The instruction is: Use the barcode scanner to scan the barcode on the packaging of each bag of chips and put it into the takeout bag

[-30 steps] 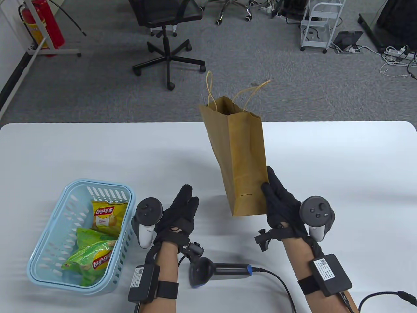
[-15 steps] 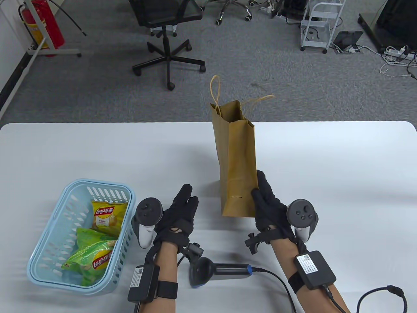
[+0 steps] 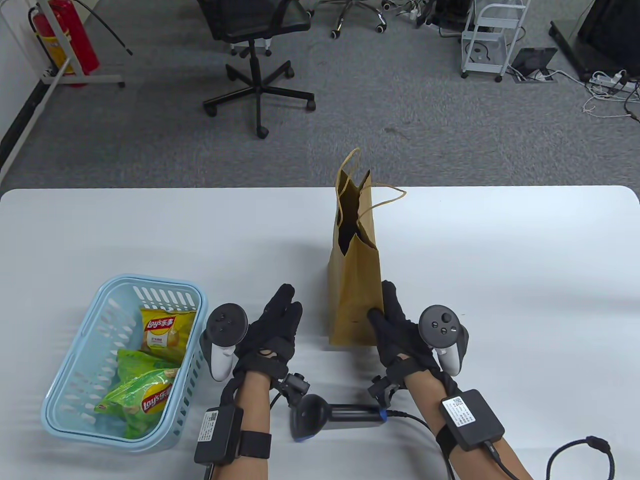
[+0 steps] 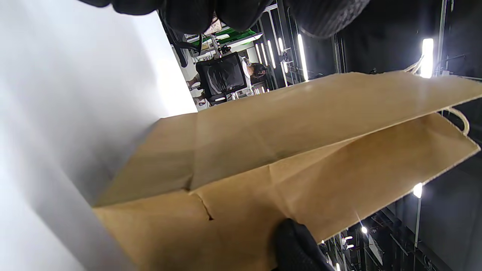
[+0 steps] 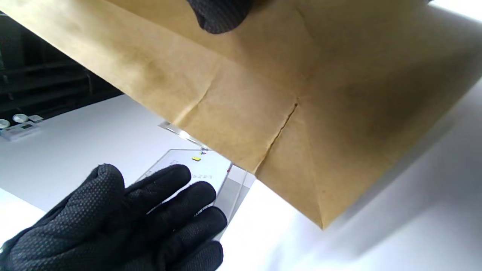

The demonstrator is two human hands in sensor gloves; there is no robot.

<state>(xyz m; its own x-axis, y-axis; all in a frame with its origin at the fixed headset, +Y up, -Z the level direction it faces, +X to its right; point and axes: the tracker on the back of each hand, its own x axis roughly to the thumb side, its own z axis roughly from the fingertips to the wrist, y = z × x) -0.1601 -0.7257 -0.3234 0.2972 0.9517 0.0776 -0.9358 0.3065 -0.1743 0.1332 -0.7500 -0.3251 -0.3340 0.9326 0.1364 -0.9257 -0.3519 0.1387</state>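
The brown paper takeout bag (image 3: 355, 280) stands upright mid-table with its mouth open and handles up; it also fills the left wrist view (image 4: 301, 150) and the right wrist view (image 5: 301, 94). My right hand (image 3: 392, 325) pinches its lower right edge, thumb (image 5: 220, 15) on the near face. My left hand (image 3: 277, 325) lies flat on the table, fingers straight, just left of the bag and holding nothing. Between my forearms lies the black barcode scanner (image 3: 330, 414). A yellow chip bag (image 3: 161, 332) and green chip bags (image 3: 142, 395) sit in the basket.
The light blue basket (image 3: 65, 370) stands at the front left of the white table. The scanner's cable (image 3: 430, 435) runs right toward the front edge. Beyond the table's far edge is grey floor with an office chair (image 3: 255, 30).
My right hand has carried the takeout bag left and toward me, bringing it from a tilt to upright so its mouth now shows. The left hand has not moved.
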